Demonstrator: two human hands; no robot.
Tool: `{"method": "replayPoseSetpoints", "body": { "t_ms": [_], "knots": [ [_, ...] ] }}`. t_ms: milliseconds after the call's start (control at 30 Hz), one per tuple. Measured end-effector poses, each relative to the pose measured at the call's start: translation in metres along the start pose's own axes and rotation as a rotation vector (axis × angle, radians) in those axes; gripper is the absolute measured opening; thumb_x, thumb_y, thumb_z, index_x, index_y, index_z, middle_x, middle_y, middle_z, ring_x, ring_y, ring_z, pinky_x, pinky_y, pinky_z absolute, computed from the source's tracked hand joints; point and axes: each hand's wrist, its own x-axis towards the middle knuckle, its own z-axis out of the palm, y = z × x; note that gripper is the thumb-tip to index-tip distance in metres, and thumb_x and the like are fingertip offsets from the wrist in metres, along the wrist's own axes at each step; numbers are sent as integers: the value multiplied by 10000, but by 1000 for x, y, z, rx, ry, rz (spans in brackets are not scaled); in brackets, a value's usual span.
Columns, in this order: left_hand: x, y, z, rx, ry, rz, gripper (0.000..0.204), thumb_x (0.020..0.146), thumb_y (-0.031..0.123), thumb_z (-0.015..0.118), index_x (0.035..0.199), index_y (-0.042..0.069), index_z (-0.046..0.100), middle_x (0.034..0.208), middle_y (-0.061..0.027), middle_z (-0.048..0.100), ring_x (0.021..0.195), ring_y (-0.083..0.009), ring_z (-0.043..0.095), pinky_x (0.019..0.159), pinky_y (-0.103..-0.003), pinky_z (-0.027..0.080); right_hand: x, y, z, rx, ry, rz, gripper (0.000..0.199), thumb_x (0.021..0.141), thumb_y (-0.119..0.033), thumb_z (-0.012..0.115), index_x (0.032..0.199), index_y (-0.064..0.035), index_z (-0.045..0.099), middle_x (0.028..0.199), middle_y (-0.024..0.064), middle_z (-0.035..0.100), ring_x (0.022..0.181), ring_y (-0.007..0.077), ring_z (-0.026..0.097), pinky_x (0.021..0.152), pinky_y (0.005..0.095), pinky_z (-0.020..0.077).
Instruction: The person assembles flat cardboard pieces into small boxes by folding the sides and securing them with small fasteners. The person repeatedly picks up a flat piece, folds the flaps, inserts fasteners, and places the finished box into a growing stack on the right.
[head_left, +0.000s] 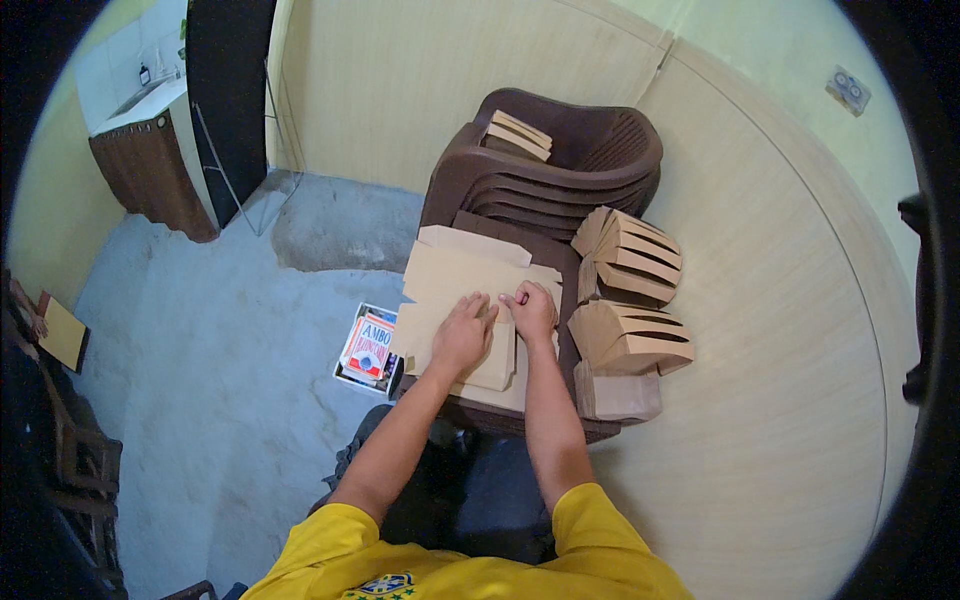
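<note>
To the left of the left hand [465, 336], a white-edged box [362, 384] is seen, topped by a printed packet [372, 345] in red, white and blue. Far ahead of that hand and to its left, a white counter [155, 107] is fronted by a brown curtain [145, 165], and a dark bottle [145, 74] is stood behind it. A tall black panel [230, 100] is placed just right of the counter. Well ahead of the right hand [533, 312] and to its right, a small fixture [849, 90] is mounted on the pale wall [790, 50].
</note>
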Motion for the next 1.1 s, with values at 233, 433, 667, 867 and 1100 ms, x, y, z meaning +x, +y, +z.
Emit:
{"method": "replayPoseSetpoints", "body": {
  "t_ms": [233,433,667,867,1100],
  "knots": [
    [27,22,-19,-26,-67,-261,253,985,233,652,1143,68,761,1183,-147,702,1162,-367,642,1039,-480,507,6,-39,-9,-264,38,278,680,816,-435,897,1236,35,641,1194,287,701,1128,443,687,984,514,554],
    [43,20,-6,85,47,-160,475,985,258,631,1441,124,626,1524,-126,581,1437,-341,508,1204,-527,374,-1,-59,-10,-288,-51,365,762,817,-436,844,1259,139,611,1160,339,714,1154,465,670,1074,539,494],
    [64,-1,13,253,-325,-177,634,1063,407,471,1666,216,424,1777,-37,325,1653,-276,246,1344,-562,144,5,-54,-2,-419,-82,336,739,825,-481,805,1233,110,630,1147,311,731,1077,442,708,942,542,568],
    [58,-2,22,383,-284,-128,623,1099,404,401,1683,187,394,1779,-34,320,1654,-259,243,1345,-560,146,27,-20,-4,137,-50,542,525,933,-384,733,1196,69,699,1064,204,751,905,306,731,806,444,602],
    [62,-12,20,26,-119,-193,545,1112,321,469,1602,83,470,1631,-155,519,1586,-310,384,1326,-557,222,4,-4,7,526,-239,159,192,1004,3,628,1150,35,748,964,55,695,801,120,644,709,286,559]
  ]
}}
